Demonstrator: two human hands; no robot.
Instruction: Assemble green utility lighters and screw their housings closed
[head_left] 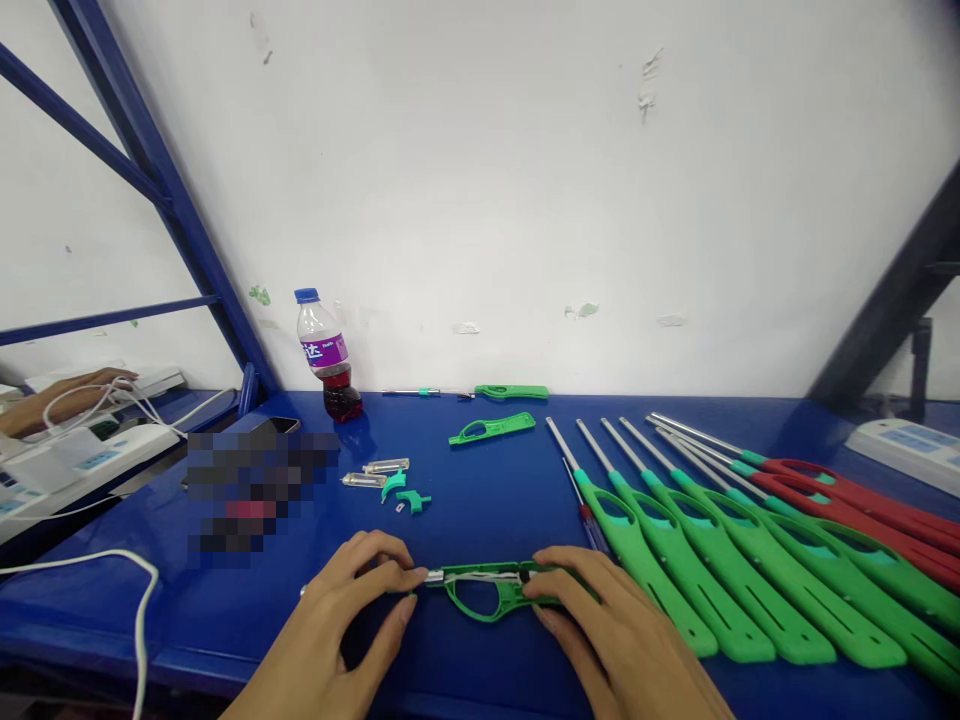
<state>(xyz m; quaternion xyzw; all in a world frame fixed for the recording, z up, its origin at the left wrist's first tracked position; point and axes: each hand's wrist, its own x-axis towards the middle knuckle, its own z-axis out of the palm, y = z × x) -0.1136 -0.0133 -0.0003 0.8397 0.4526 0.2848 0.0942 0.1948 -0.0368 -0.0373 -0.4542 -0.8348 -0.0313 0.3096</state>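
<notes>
An opened green lighter shell (487, 598) lies at the front of the blue table, with a white wire along its inside. My left hand (360, 610) is closed on the metal tube (435, 577) at the shell's left end. The fingers of my right hand (600, 620) grip the shell's right part and cover much of it. Behind my hands lie two turquoise triggers (412, 500) and two clear fuel cartridges (365, 480). Farther back are an empty green half-shell (493, 429) and another green piece (512, 392) beside a metal rod.
Several green lighters (697, 560) and red lighters (862, 500) fan out on the right, a screwdriver (592, 528) beside them. A bottle (325, 355) stands back left, near a phone (283, 425). White cables and another person's hand are far left.
</notes>
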